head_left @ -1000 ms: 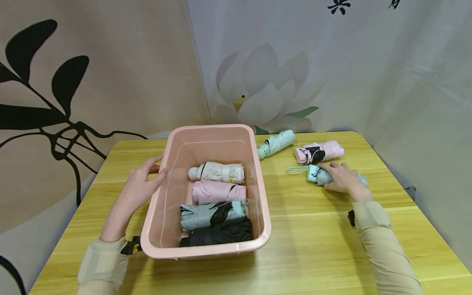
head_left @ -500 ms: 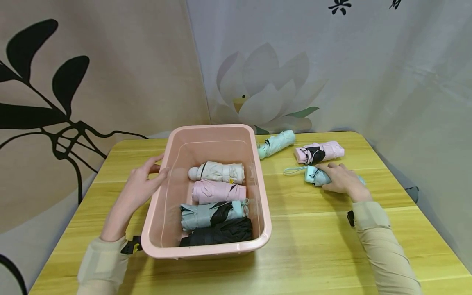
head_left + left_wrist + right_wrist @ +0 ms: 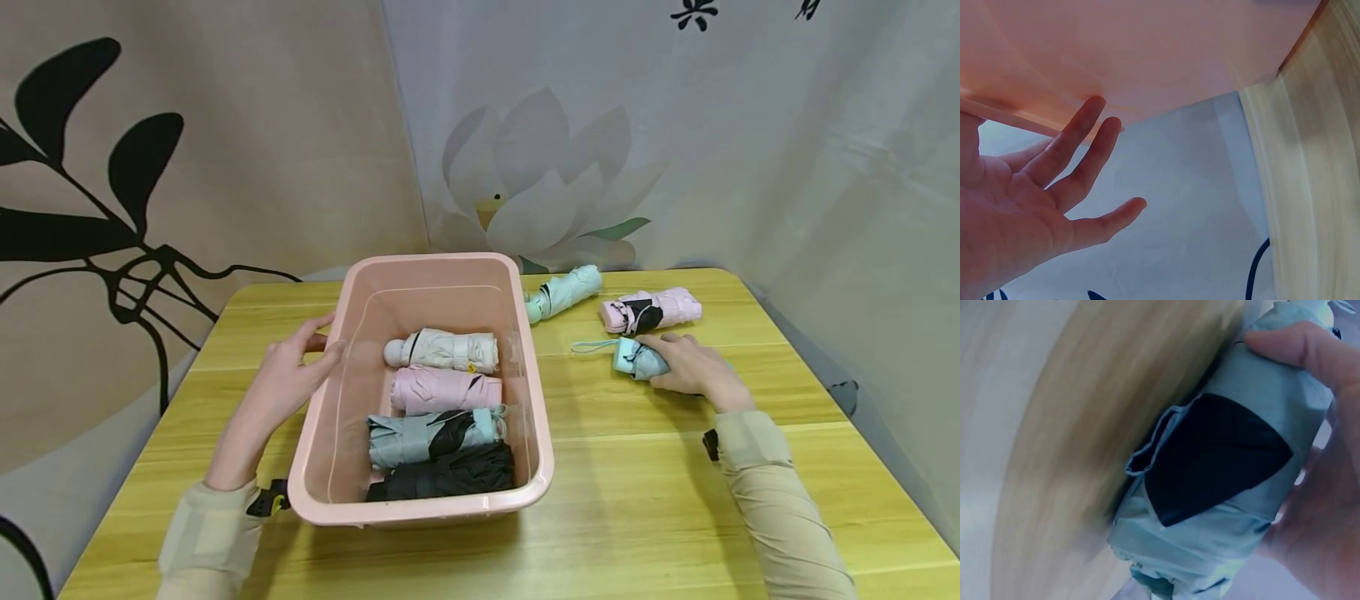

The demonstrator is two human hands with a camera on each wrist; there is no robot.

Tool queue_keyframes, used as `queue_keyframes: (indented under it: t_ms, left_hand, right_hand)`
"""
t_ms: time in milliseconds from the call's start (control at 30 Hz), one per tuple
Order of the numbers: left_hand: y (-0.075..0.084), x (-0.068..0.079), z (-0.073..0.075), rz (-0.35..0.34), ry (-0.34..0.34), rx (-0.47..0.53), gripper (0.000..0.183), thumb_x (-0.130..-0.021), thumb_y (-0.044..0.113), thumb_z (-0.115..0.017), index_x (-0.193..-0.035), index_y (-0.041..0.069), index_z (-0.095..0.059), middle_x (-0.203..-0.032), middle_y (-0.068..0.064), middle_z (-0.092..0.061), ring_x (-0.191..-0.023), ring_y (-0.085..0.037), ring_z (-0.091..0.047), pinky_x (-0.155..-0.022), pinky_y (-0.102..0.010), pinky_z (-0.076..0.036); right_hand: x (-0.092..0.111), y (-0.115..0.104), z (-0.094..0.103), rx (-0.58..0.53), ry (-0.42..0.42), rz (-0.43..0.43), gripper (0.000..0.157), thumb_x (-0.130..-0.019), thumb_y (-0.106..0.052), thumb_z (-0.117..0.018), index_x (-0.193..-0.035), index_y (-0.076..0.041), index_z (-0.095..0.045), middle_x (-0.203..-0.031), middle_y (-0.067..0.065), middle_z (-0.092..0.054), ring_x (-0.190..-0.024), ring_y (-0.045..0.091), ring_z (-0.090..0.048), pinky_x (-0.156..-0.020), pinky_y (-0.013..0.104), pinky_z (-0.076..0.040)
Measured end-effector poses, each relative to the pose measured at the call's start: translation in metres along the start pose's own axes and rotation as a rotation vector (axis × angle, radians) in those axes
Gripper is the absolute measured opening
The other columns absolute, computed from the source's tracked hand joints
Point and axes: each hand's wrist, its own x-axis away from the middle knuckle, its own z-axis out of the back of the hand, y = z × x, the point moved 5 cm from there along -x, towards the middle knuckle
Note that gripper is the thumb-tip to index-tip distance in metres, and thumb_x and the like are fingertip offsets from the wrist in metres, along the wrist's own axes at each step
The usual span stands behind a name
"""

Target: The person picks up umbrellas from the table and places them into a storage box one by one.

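Note:
My left hand (image 3: 288, 375) holds the left rim of a pink plastic bin (image 3: 536, 400), thumb over the edge; in the left wrist view its fingers (image 3: 1079, 137) spread against the outer wall. Inside the bin lie folded umbrellas in a row: white (image 3: 450, 350), pink (image 3: 446, 390), grey-blue (image 3: 408, 440) and black (image 3: 457, 471). On the right, my right hand (image 3: 693, 367) grips a light blue folded umbrella (image 3: 637, 358) from above, covering most of it. The right wrist view shows the thumb across this umbrella and its black patch (image 3: 1216, 459).
A mint folded umbrella (image 3: 566, 292) lies behind the bin's right side, partly hidden by the rim. Another pink folded umbrella (image 3: 652, 310) lies just beyond my right hand. All stand on a wooden table (image 3: 615, 500) with a printed curtain (image 3: 540, 167) behind.
My right hand and the light blue umbrella have slid slightly left, and the hand now covers its far end. The left hand and bin have stayed put.

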Motion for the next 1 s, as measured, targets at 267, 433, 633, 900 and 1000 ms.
queue_keyframes:
  t_ms: [267, 433, 633, 900, 1000]
  left_hand:
    - [0.000, 0.000, 0.000, -0.003, 0.002, 0.004, 0.060, -0.094, 0.041, -0.043, -0.142, 0.006, -0.032, -0.119, -0.028, -0.056, -0.098, -0.037, -0.061, -0.077, -0.046, -0.053]
    - [0.001, 0.000, 0.000, 0.001, -0.002, 0.001, 0.060, -0.094, 0.041, -0.042, -0.142, 0.007, -0.031, -0.120, -0.028, -0.056, -0.098, -0.037, -0.061, -0.078, -0.046, -0.053]
    - [0.001, 0.001, 0.000, 0.005, 0.001, -0.001, 0.061, -0.094, 0.042, -0.042, -0.142, 0.007, -0.031, -0.120, -0.028, -0.055, -0.099, -0.037, -0.060, -0.079, -0.047, -0.052]
    - [0.002, 0.001, 0.000, -0.012, 0.001, -0.003, 0.059, -0.094, 0.040, -0.043, -0.141, 0.006, -0.033, -0.117, -0.027, -0.057, -0.097, -0.036, -0.061, -0.078, -0.045, -0.053]
    - [0.002, 0.000, 0.000, -0.016, 0.010, 0.002, 0.058, -0.094, 0.039, -0.043, -0.140, 0.005, -0.034, -0.116, -0.028, -0.058, -0.096, -0.036, -0.062, -0.077, -0.045, -0.053]
  right_hand:
    - [-0.001, -0.004, 0.002, -0.020, 0.001, 0.014, 0.067, -0.077, -0.027, -0.068, -0.137, -0.015, -0.040, -0.128, 0.024, -0.049, -0.113, 0.045, -0.048, -0.083, 0.061, -0.042]
    - [-0.002, -0.006, 0.003, -0.027, -0.003, 0.021, 0.068, -0.077, -0.028, -0.068, -0.137, -0.014, -0.040, -0.129, 0.025, -0.049, -0.114, 0.046, -0.047, -0.083, 0.062, -0.042]
    - [-0.003, -0.011, 0.006, -0.033, -0.007, 0.033, 0.068, -0.077, -0.026, -0.068, -0.138, -0.013, -0.039, -0.132, 0.024, -0.047, -0.116, 0.044, -0.047, -0.084, 0.061, -0.042]
    - [-0.004, -0.018, 0.010, -0.031, 0.010, 0.054, 0.070, -0.077, -0.025, -0.068, -0.139, -0.010, -0.038, -0.133, 0.026, -0.046, -0.115, 0.045, -0.048, -0.084, 0.061, -0.043]
    - [-0.004, -0.020, 0.012, -0.027, 0.021, 0.058, 0.070, -0.077, -0.025, -0.068, -0.139, -0.011, -0.038, -0.131, 0.026, -0.047, -0.112, 0.045, -0.049, -0.082, 0.061, -0.044]
